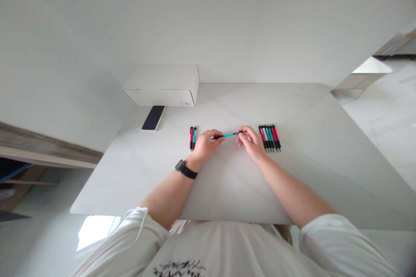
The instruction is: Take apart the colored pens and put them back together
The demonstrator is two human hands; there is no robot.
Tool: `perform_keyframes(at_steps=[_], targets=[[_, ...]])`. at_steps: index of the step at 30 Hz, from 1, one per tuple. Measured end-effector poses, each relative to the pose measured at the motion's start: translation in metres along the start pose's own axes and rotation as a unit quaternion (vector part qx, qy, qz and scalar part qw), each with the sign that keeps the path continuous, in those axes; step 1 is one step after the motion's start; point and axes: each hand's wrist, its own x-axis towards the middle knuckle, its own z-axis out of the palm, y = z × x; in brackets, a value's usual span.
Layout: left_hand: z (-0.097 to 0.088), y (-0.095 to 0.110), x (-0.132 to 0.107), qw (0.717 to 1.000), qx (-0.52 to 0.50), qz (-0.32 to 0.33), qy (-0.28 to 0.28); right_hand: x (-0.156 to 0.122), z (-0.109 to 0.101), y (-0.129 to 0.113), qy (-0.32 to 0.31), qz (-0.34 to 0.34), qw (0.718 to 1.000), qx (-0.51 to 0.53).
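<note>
A teal pen (229, 135) with black ends is held sideways above the middle of the table. My left hand (208, 142) pinches its left end between thumb and fingers. At the other end, the thumb and fingers of my right hand (252, 142) close on the black part. Just left of my left hand lie two pens, a red one (191, 136) and a teal one (194, 136), partly hidden by the hand. Beyond my right hand is a neat row of several pens (269, 137), red, teal and white with black grips, lying side by side.
A white box (159, 96) stands against the wall at the back left of the white table (308, 112). A dark-screened phone (153, 117) lies in front of it. The table's front edge is close to my body.
</note>
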Motion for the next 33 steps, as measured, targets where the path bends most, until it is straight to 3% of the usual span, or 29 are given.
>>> perform_keyframes(at_steps=[5,12,19,25,33], targets=[[0.0007,-0.0004,-0.0007,1.000,-0.021,0.007,0.016,0.0000,0.0022,0.0018,-0.026,0.064,0.996,0.049],[0.0011,-0.0016,-0.0001,1.000,-0.013,0.002,0.010,-0.0008,0.0011,-0.0016,-0.033,0.025,0.999,0.031],[-0.0001,0.0009,-0.0001,1.000,-0.007,0.006,0.003,0.0001,0.0020,0.0003,-0.032,0.058,0.997,0.034],[-0.0010,0.0035,0.0000,1.000,0.006,0.004,-0.017,-0.0008,-0.0013,-0.0029,-0.038,0.014,0.999,-0.006],[-0.0018,0.0062,-0.0003,1.000,0.001,0.012,-0.017,-0.0020,0.0017,-0.0034,0.005,0.021,0.998,-0.058]])
